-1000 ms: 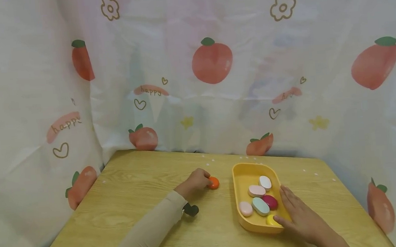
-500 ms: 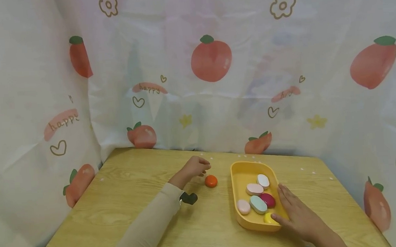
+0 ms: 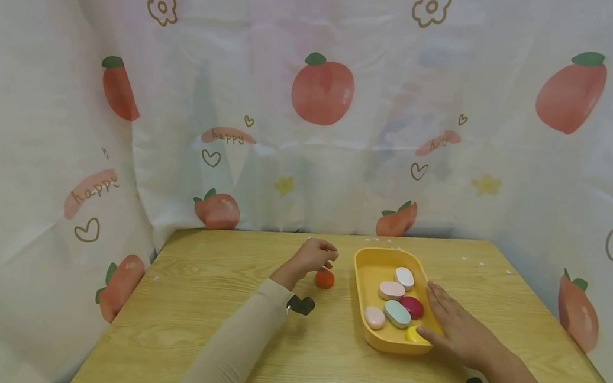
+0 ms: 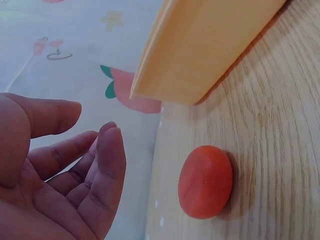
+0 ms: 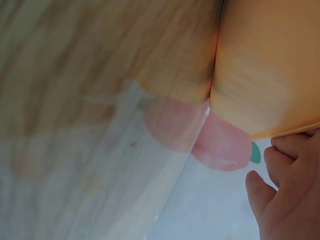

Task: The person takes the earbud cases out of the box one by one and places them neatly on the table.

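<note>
A smooth orange pebble-shaped piece (image 3: 324, 279) lies on the table left of a yellow tray (image 3: 364, 294). My left hand (image 3: 311, 256) hovers just behind and above it, holding nothing; in the left wrist view its loosely bent fingers (image 4: 110, 155) stand apart from the orange piece (image 4: 205, 182). With straight fingers, my right hand (image 3: 463, 332) rests along the tray's right side, its thumb reaching over the rim by a yellow piece (image 3: 414, 334). Also in the tray are a white piece (image 3: 404, 278), a crimson one (image 3: 412, 307), a pale green one (image 3: 397, 314) and two pink ones (image 3: 392, 290).
The wooden table (image 3: 275, 360) reaches back to a white curtain (image 3: 256, 88) printed with fruit. Small white specks (image 3: 379, 241) dot the tabletop near its far edge. A black wrist mount (image 3: 301, 304) sits under my left wrist.
My left hand has let go of the orange piece and lifted off it, then shifted slightly right above it. My right hand stays at the tray. The view has drifted a little.
</note>
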`<state>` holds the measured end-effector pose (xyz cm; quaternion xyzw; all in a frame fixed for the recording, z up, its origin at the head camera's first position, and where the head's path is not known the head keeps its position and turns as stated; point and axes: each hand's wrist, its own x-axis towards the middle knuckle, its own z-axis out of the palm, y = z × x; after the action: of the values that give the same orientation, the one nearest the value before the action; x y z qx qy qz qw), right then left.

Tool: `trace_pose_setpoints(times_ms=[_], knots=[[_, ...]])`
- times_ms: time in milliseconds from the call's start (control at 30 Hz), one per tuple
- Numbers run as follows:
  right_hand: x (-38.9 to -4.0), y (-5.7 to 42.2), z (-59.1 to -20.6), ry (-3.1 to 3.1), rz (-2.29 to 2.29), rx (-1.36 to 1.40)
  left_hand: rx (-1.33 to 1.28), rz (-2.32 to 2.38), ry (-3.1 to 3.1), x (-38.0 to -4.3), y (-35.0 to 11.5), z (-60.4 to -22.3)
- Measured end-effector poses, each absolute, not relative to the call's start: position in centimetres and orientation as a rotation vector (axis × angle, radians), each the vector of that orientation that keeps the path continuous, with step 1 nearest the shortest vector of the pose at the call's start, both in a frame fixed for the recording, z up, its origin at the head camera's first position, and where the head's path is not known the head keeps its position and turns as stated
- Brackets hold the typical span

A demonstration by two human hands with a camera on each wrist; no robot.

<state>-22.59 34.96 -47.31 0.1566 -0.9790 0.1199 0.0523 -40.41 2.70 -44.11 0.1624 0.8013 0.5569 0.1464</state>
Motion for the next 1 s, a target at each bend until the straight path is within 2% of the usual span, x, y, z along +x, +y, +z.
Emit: trace_pose_setpoints(times_ms=[533, 1000], knots=[[-23.0, 35.0, -47.0, -2.953, 0.351, 0.547, 0.572, 1.518, 2.297, -40.5, 7.0, -40.8], [-22.6, 34.8, -46.8, -2.963, 0.351, 0.574, 0.557, 1.503, 2.287, -38.4, 10.5, -42.6]])
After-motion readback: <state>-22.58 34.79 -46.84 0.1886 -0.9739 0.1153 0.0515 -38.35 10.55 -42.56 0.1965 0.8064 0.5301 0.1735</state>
